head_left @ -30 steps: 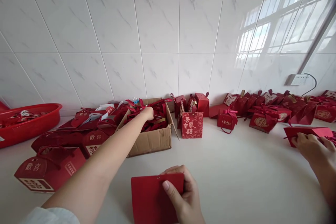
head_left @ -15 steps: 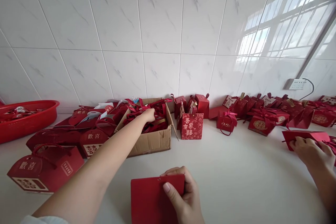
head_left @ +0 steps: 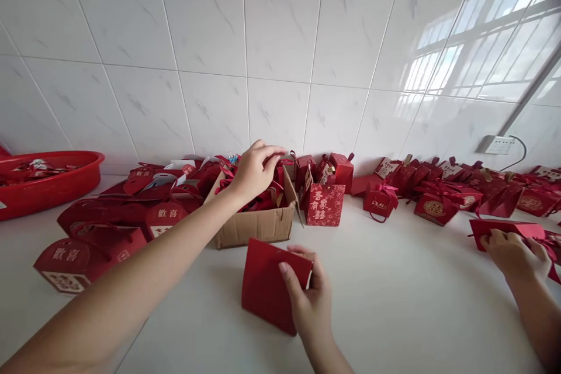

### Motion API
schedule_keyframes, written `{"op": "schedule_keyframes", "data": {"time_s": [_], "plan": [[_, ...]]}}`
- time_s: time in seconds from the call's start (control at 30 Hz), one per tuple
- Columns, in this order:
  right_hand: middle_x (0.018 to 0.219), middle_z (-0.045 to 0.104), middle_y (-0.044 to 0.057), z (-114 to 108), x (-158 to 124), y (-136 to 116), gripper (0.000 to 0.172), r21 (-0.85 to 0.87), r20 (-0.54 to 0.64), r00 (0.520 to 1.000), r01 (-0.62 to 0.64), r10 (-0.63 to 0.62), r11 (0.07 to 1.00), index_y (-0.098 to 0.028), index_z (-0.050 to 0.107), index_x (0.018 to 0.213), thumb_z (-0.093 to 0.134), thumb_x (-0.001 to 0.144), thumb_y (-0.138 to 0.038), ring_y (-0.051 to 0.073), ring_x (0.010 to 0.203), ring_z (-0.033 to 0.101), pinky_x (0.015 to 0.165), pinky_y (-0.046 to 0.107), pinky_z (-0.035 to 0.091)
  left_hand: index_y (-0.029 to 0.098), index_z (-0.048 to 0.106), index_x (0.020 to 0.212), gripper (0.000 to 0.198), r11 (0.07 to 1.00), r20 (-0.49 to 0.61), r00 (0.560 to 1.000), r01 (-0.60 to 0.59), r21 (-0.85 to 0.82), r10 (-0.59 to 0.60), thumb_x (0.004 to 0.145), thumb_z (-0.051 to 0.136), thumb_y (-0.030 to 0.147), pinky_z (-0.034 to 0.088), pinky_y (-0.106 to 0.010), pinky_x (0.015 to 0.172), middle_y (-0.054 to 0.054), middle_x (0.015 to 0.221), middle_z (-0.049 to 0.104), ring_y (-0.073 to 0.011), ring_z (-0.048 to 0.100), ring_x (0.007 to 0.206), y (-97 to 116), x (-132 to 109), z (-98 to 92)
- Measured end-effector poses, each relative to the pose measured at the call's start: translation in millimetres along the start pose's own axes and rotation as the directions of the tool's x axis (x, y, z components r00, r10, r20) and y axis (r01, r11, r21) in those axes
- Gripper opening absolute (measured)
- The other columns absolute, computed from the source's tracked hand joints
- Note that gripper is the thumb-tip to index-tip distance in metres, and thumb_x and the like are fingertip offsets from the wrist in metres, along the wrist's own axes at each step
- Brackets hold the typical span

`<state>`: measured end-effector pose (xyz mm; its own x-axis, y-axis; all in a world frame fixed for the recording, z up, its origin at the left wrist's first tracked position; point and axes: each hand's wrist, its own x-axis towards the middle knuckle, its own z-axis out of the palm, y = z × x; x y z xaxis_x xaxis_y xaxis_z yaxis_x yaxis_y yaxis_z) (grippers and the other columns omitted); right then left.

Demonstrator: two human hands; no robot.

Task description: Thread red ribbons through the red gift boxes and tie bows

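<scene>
My left hand [head_left: 259, 172] is raised over a cardboard box [head_left: 254, 229] full of red ribbons. Its fingers are pinched, and a dark red ribbon [head_left: 279, 174] appears to hang from their tips. Low in the middle, my right hand [head_left: 309, 292] grips a plain red paper gift box [head_left: 272, 289] by its right side, thumb on the front face. A small hole shows near the gift box's top edge. It is tilted just above or against the white table; I cannot tell whether it touches.
Red handled boxes [head_left: 90, 257] crowd the left, beside a red plastic basin [head_left: 83, 175]. A patterned red box [head_left: 325, 205] stands right of the carton. Several ribboned boxes [head_left: 436, 207] line the tiled wall. At far right, another person's hand [head_left: 515, 254] holds a red box.
My left hand has lifted out of the cardboard box, up and slightly right. My right hand has raised and tilted the red gift box. The view has shifted slightly.
</scene>
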<state>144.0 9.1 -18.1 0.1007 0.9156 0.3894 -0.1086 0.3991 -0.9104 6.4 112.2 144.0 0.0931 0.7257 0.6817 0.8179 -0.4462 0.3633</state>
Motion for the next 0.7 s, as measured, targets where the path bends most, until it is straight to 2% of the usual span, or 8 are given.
{"op": "schedule_keyframes", "data": {"time_s": [0.1,0.17,0.23,0.3,0.4,0.5,0.57,0.7], "plan": [[0.117,0.059,0.013,-2.3,7.1,-0.9,0.024,-0.141,-0.06,0.997,0.041,-0.049,0.989,-0.018,0.064,0.081,0.068,0.075,-0.041,0.028,0.109,0.057,0.087,0.042,0.049,0.02,0.07,0.099,0.021,0.941,-0.112,0.989,-0.128,-0.312,0.097,0.089,0.052,0.02,0.05,-0.029,0.083,-0.005,0.099,0.065,-0.0173,0.061,0.094,34.9,-52.1,-38.1],[0.128,0.052,0.013,-7.5,8.1,-4.7,0.026,-0.221,-0.061,0.996,0.052,-0.067,0.974,-0.019,0.066,0.084,0.071,0.071,-0.042,0.031,0.119,0.05,0.094,0.047,0.044,0.021,0.071,0.094,0.017,0.897,-0.059,0.998,-0.044,-0.44,0.02,0.087,0.056,0.021,0.051,-0.026,0.077,-0.004,0.096,0.067,-0.0172,0.062,0.093,47.4,-86.3,-56.4],[0.139,0.043,0.013,-14.5,4.1,-12.4,0.04,-0.268,-0.063,0.995,0.059,-0.078,0.962,-0.022,0.065,0.105,0.072,0.071,-0.043,0.033,0.129,0.039,0.1,0.051,0.037,0.021,0.072,0.093,0.015,0.852,0.022,0.997,0.071,-0.519,-0.069,0.086,0.058,0.021,0.051,-0.023,0.069,-0.003,0.092,0.068,-0.0156,0.063,0.085,50.6,-115.5,-65.3],[0.147,0.033,0.012,-21.8,-5.5,-24.7,0.053,-0.283,-0.136,0.981,0.098,-0.141,0.954,-0.025,0.053,0.127,0.066,0.078,-0.041,0.032,0.136,0.03,0.105,0.055,0.03,0.021,0.071,0.093,0.015,0.813,0.052,0.988,0.15,-0.563,-0.147,0.086,0.058,0.021,0.049,-0.021,0.064,-0.003,0.09,0.067,-0.0133,0.062,0.079,48.3,-139.3,-65.3],[0.143,0.038,0.01,-28.6,-26.5,-47.8,0.04,-0.28,-0.242,0.907,0.276,-0.346,0.92,-0.027,0.054,0.127,0.056,0.088,-0.029,0.027,0.133,0.036,0.105,0.05,0.032,0.021,0.069,0.093,0.015,0.791,0.022,0.981,0.169,-0.589,-0.193,0.087,0.056,0.018,0.046,-0.018,0.06,-0.002,0.088,0.063,-0.0103,0.059,0.075,45.9,-168.3,-55.2],[0.116,0.057,0.009,-25.2,-45.2,-66.1,0.026,-0.172,-0.006,0.912,0.402,-0.409,0.899,-0.025,0.066,0.108,0.056,0.087,-0.015,0.022,0.111,0.055,0.09,0.038,0.048,0.023,0.069,0.096,0.019,0.782,-0.014,0.987,0.116,-0.612,-0.157,0.088,0.054,0.015,0.045,-0.017,0.06,-0.001,0.09,0.057,-0.0087,0.057,0.074,52.9,-192.1,-42.6],[0.105,0.062,0.008,-18.9,-52.7,-71.0,0.027,-0.057,0.163,0.921,0.366,-0.353,0.929,-0.025,0.066,0.107,0.056,0.086,-0.012,0.02,0.101,0.06,0.082,0.034,0.052,0.026,0.068,0.102,0.024,0.76,-0.027,0.989,0.092,-0.643,-0.143,0.089,0.052,0.013,0.047,-0.018,0.064,-0.001,0.092,0.055,-0.0096,0.057,0.078,60.4,-205.0,-35.1],[0.097,0.066,0.005,-10.2,-60.0,-66.3,0.028,0.117,0.204,0.954,0.2,-0.221,0.973,-0.028,0.067,0.108,0.056,0.087,-0.012,0.017,0.091,0.063,0.077,0.031,0.054,0.029,0.065,0.112,0.031,0.727,-0.038,0.982,0.111,-0.677,-0.184,0.091,0.048,0.012,0.048,-0.021,0.068,-0.002,0.093,0.054,-0.0115,0.058,0.083,70.7,-223.6,-22.7]]}}
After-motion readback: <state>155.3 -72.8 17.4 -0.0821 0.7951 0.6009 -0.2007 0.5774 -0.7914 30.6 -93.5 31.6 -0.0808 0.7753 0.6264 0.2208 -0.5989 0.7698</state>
